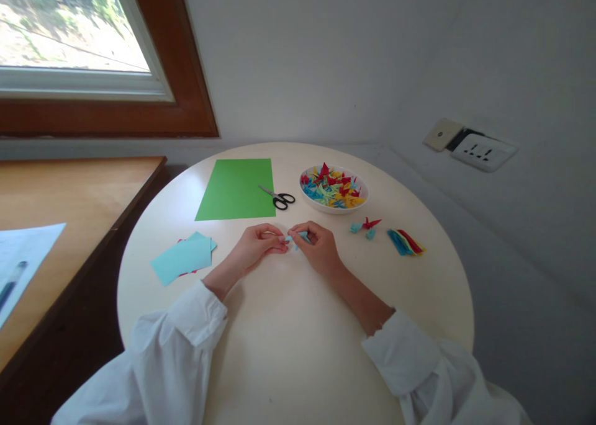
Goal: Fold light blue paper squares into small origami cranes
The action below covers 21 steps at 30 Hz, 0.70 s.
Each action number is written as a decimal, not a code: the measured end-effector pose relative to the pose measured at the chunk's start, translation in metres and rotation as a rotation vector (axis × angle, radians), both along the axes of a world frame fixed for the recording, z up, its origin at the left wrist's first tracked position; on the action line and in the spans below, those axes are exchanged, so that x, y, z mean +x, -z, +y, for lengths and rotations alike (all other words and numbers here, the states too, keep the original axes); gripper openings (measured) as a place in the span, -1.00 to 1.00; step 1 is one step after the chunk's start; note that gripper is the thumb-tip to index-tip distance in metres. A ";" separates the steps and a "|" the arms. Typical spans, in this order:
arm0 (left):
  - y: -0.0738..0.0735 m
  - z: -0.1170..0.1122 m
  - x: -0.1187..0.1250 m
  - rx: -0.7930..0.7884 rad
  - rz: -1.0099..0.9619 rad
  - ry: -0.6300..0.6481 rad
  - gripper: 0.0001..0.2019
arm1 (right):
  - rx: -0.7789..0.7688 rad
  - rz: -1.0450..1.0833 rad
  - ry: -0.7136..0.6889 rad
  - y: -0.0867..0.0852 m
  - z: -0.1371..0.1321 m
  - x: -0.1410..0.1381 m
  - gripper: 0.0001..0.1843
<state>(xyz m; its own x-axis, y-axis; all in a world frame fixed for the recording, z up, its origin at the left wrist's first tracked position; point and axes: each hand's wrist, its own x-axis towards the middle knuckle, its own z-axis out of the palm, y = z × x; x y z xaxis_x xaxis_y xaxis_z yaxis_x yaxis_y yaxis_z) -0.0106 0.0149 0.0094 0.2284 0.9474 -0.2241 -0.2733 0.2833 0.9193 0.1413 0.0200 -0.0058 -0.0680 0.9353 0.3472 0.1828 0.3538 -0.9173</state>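
Near the middle of the round white table, my left hand [262, 244] and my right hand [317, 246] meet over a small strip of light blue paper [302, 234]. The fingertips of both hands pinch it, and part of it is hidden behind my fingers. Just right of my right hand lie a red folded paper crane [371, 224] and two small light blue folded paper pieces [370, 233]. Left of my left hand, light blue paper sheets [182, 259] overlap, with red edges showing beneath.
A bowl [334, 209] of colourful paper cranes stands at the back. Black-handled scissors [282, 200] lie partly on a green sheet [235, 189]. Coloured paper strips [405, 242] rest at the right. A wooden desk [93, 183] adjoins on the left; a wall socket [483, 150] is at right.
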 end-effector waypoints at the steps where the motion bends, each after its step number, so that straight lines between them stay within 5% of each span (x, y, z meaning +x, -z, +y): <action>1: -0.001 0.000 0.000 0.001 0.001 -0.001 -0.69 | -0.001 0.002 -0.001 0.000 0.000 0.000 -0.90; 21: -0.005 -0.001 0.001 0.033 0.019 -0.007 -0.66 | -0.003 0.038 -0.007 0.000 0.000 -0.001 -0.89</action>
<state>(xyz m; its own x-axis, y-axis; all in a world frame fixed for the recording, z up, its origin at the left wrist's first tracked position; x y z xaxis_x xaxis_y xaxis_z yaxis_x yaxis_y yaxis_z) -0.0091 0.0134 0.0145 0.2181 0.9559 -0.1964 -0.2579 0.2506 0.9331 0.1401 0.0199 -0.0058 -0.0612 0.9359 0.3469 0.1454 0.3522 -0.9245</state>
